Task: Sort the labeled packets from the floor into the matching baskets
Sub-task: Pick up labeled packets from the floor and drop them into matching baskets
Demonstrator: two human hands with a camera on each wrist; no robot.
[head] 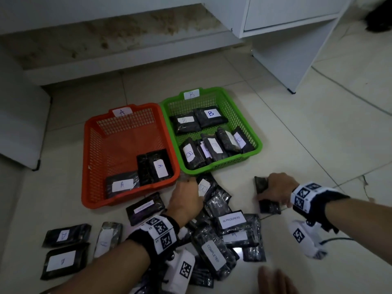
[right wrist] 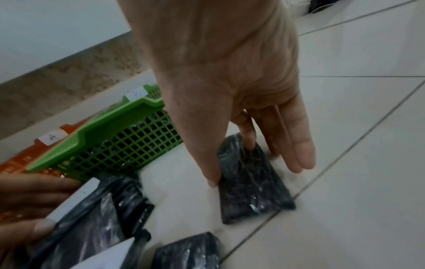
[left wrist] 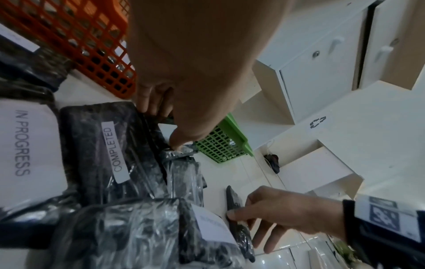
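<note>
An orange basket (head: 84, 145) tagged A holds three black packets. Beside it, a green basket (head: 257, 143) tagged B holds several. A pile of black wrapped packets (head: 222, 236) lies on the floor in front of them. My left hand (head: 191, 183) reaches to the pile's far end. Its fingers (left wrist: 149, 105) and thumb pinch a white-labelled packet (head: 206, 184) just before the green basket. My right hand (head: 263, 192) is off to the right on a separate black packet (right wrist: 250, 191). The thumb is at that packet's edge and the index finger on top, tilting it up; its label is hidden.
Three more labelled packets (head: 65, 235) lie apart at the front left. Packets marked IN PROGRESS (head: 231, 219) and COMPLETED (head: 213, 253) sit in the pile. White cabinets (head: 286, 39) and a low shelf stand behind the baskets. Bare tiles (head: 318, 134) spread to the right.
</note>
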